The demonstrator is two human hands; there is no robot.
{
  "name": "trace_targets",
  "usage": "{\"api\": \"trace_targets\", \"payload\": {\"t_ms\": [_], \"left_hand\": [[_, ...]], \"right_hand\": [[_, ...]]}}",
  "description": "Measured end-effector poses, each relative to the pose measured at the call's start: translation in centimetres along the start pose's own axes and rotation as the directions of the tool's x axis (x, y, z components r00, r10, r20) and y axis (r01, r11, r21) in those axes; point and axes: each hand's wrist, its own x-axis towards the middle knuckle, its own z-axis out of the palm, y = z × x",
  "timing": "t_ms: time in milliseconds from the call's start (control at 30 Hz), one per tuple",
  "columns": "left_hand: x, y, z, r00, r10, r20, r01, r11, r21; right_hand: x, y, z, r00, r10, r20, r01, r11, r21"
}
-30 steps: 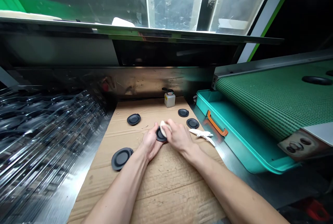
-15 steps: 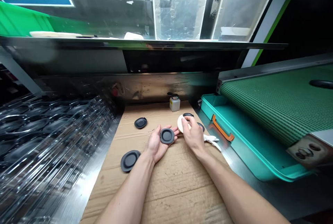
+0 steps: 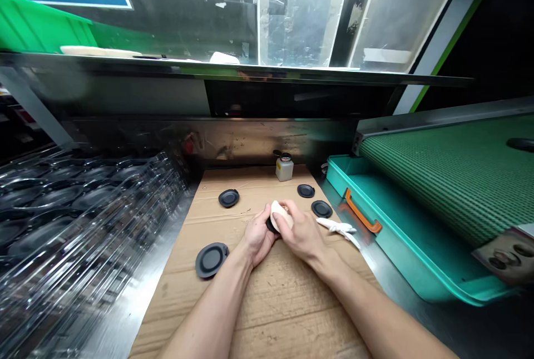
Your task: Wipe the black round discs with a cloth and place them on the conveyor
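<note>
Over the middle of the cardboard sheet [image 3: 287, 303], my left hand [image 3: 257, 236] is closed on a dark round disc [image 3: 272, 226], most of which is hidden. My right hand [image 3: 302, 231] pinches a cream-white round pad [image 3: 280, 214] and presses it against the disc's face. Similar black discs lie flat around the hands: one disc [image 3: 229, 198] at the back left, a larger-looking disc [image 3: 211, 260] by my left forearm, and two more, a disc [image 3: 306, 191] and a disc [image 3: 321, 208], to the right. White gloves or cloth [image 3: 339, 227] rest beside my right wrist.
A small white bottle [image 3: 284, 167] with a dark cap stands at the cardboard's back edge. Stacked clear plastic trays [image 3: 83, 225] fill the left side. On the right, a teal bin [image 3: 400, 253] with an orange handle [image 3: 362, 213] sits under a green conveyor belt [image 3: 459, 153]. A metal shelf [image 3: 250, 70] spans above.
My right hand has brought the white pad leftward onto the dark disc. My left hand's fingers have closed around the disc, which lay on the open palm before. The view has shifted slightly.
</note>
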Motion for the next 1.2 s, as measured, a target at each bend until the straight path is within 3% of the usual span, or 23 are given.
{"api": "trace_targets", "payload": {"t_ms": [67,133,333,433,500,600,700,800,933,1067,1133,1200], "left_hand": [[-0.1,-0.2,0.1,1.000,0.028,-0.003,-0.028,0.999,0.021],[0.0,-0.3,0.0,0.999,0.043,-0.022,-0.043,0.999,0.020],[0.6,-0.2,-0.6,0.997,0.063,-0.053,-0.066,0.997,-0.048],[0.7,0.0,-0.8,0.997,0.031,-0.076,-0.037,0.997,-0.074],[0.8,0.2,-0.9,0.993,0.022,-0.115,-0.034,0.994,-0.103],[0.8,0.3,-0.8,0.987,0.034,-0.160,-0.057,0.988,-0.141],[0.8,0.1,-0.5,0.984,0.059,-0.166,-0.077,0.991,-0.107],[0.6,-0.3,-0.2,0.990,0.101,-0.099,-0.104,0.994,-0.025],[0.3,-0.4,-0.1,0.990,0.106,-0.091,-0.106,0.994,0.003],[0.1,-0.2,0.1,0.992,0.058,-0.109,-0.058,0.998,0.004],[0.1,-0.2,0.2,0.994,0.052,-0.096,-0.050,0.999,0.020],[0.2,-0.2,0.2,0.993,0.069,-0.091,-0.066,0.997,0.029]], "right_hand": [[0.0,-0.5,0.2,1.000,0.002,-0.001,-0.002,0.985,-0.175],[0.0,-0.6,0.4,0.997,0.073,-0.032,-0.079,0.952,-0.295],[0.2,0.2,0.6,0.997,0.070,0.033,-0.056,0.948,-0.312],[0.9,1.0,0.2,0.980,0.189,-0.062,-0.197,0.968,-0.153],[1.1,1.3,-0.1,0.977,0.198,-0.078,-0.194,0.980,0.050],[0.9,1.3,-0.5,0.985,0.161,0.063,-0.173,0.937,0.305],[0.7,0.9,-0.2,0.944,0.198,0.266,-0.301,0.848,0.436],[0.8,0.5,0.7,0.923,0.227,0.311,-0.373,0.729,0.574],[1.0,0.7,1.0,0.907,0.140,0.398,-0.395,0.615,0.683],[1.2,2.0,-0.4,0.836,0.127,0.534,-0.457,0.699,0.550],[1.3,2.4,-0.8,0.864,0.176,0.471,-0.423,0.761,0.492],[1.5,2.4,-0.6,0.933,0.156,0.323,-0.308,0.812,0.496]]}}
